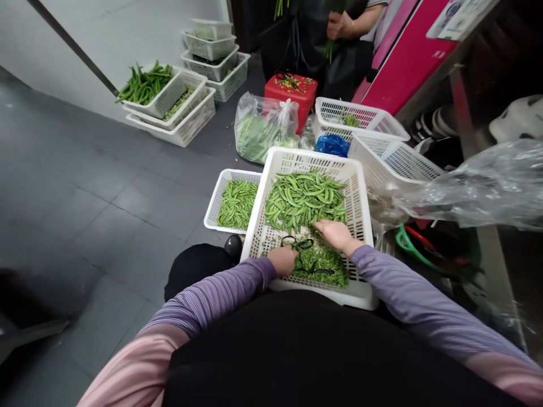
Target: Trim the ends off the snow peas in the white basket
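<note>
Scissors (302, 244) partly hidden at left hand (282, 260), finger grip unclear; right hand (337, 234), fingers together, laid on pea pods (305, 198) in white basket (360, 209).

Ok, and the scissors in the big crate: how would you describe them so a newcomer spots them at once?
Find the large white lattice crate in front of the person. Beside the left hand, on the green pile, lie black-handled scissors, the only dark object in the crate.
</note>
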`<state>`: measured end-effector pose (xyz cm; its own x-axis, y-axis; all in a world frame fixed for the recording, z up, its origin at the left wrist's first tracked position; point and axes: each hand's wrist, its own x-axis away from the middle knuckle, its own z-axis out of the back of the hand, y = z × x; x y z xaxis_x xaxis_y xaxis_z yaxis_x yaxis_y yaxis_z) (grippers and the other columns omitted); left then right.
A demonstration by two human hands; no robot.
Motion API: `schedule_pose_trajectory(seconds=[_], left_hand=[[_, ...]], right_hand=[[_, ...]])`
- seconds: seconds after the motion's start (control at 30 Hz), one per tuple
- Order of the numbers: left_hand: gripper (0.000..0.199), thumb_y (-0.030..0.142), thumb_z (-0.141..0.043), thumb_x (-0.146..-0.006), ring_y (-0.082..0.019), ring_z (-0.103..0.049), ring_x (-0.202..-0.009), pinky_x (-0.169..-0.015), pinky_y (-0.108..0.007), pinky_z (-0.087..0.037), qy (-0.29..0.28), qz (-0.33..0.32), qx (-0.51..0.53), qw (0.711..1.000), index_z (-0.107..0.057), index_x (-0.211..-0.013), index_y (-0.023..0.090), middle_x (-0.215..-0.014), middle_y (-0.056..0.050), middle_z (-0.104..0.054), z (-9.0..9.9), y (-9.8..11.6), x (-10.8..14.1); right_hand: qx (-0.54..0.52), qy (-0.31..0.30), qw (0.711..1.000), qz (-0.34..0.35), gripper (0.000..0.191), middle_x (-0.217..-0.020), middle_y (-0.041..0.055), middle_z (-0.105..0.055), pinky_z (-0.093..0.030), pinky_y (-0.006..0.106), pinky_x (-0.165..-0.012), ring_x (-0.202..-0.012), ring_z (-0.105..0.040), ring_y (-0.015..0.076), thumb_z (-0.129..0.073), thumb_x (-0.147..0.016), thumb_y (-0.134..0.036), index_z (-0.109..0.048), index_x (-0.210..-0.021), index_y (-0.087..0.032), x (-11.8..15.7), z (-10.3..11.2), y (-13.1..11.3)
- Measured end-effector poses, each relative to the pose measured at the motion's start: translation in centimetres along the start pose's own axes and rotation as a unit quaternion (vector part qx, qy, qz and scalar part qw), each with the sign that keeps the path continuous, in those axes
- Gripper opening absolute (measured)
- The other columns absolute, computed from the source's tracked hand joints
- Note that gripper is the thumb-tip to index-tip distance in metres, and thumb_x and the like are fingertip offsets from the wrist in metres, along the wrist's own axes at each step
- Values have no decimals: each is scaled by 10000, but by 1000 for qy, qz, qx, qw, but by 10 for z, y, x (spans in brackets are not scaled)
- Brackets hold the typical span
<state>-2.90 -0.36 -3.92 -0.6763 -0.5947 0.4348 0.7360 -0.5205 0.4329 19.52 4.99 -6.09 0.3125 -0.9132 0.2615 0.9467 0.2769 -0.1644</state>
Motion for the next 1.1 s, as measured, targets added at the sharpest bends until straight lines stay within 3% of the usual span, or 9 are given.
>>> schedule_pose_trajectory(seconds=[0.07,0.27,0.43,0.5,0.6,0.77,0.9,1.0,1.1], left_hand=[[300,249,-428,-758,-223,-584,-845,-735,-328,-468,-3,-15,2,1000,-589,-997,164,-944,-120,-591,1,1,-1],[254,248,-422,-758,-221,-591,-822,-732,-336,-461,13,-40,18,999,-613,-908,175,-901,-102,-626,1,4,1],[198,238,-434,-760,-166,-595,-722,-680,-281,-469,36,21,151,988,-607,-803,152,-777,-71,-630,5,4,-5],[203,235,-400,-789,-110,-572,-587,-582,-232,-470,20,79,283,956,-577,-822,140,-704,-40,-606,8,5,-9],[218,238,-334,-828,-54,-478,-414,-432,-187,-425,-2,125,461,879,-525,-837,134,-610,14,-537,14,9,-12],[170,228,-383,-800,-38,-424,-357,-347,-147,-346,-21,44,591,805,-495,-721,128,-510,47,-453,24,14,-6],[179,261,-433,-768,-46,-412,-343,-319,-156,-310,-38,-6,650,759,-508,-695,116,-493,35,-459,28,15,4],[173,281,-456,-738,-52,-385,-333,-303,-167,-279,-30,-24,696,717,-497,-687,120,-487,35,-446,29,16,13],[162,288,-432,-723,-43,-320,-325,-306,-167,-235,-37,-19,720,692,-471,-672,139,-484,54,-391,30,17,18]], right_hand=[[113,-64,990,47,223,-866,105,-595,-402,265,-646,-794,-576,189,-441,-778,-115,-577,-946,-171,-5,-5,-9],[168,-90,979,77,229,-952,120,-550,-391,266,-643,-817,-570,186,-400,-819,-138,-568,-968,-179,-7,-8,-9],[113,-37,992,-31,187,-978,100,-521,-390,256,-617,-755,-566,162,-422,-809,-165,-543,-951,-167,7,-7,-9],[20,14,997,-68,171,-981,84,-521,-395,253,-652,-777,-554,160,-461,-796,-219,-535,-944,-177,19,-5,-15],[-144,79,986,-42,133,-898,41,-547,-389,257,-721,-817,-531,165,-514,-759,-254,-535,-875,-194,40,1,-30],[-288,132,948,-40,120,-783,11,-558,-373,267,-692,-739,-504,161,-544,-712,-295,-527,-777,-196,69,18,-60],[-362,125,921,-75,171,-690,-14,-533,-355,256,-621,-645,-463,142,-587,-663,-327,-538,-755,-192,77,28,-70],[-464,110,873,-101,208,-589,-44,-469,-321,229,-519,-528,-401,103,-626,-629,-326,-525,-746,-187,80,25,-80],[-596,91,787,-131,243,-478,-89,-368,-236,202,-400,-398,-299,63,-652,-617,-318,-481,-742,-199,83,18,-94]])
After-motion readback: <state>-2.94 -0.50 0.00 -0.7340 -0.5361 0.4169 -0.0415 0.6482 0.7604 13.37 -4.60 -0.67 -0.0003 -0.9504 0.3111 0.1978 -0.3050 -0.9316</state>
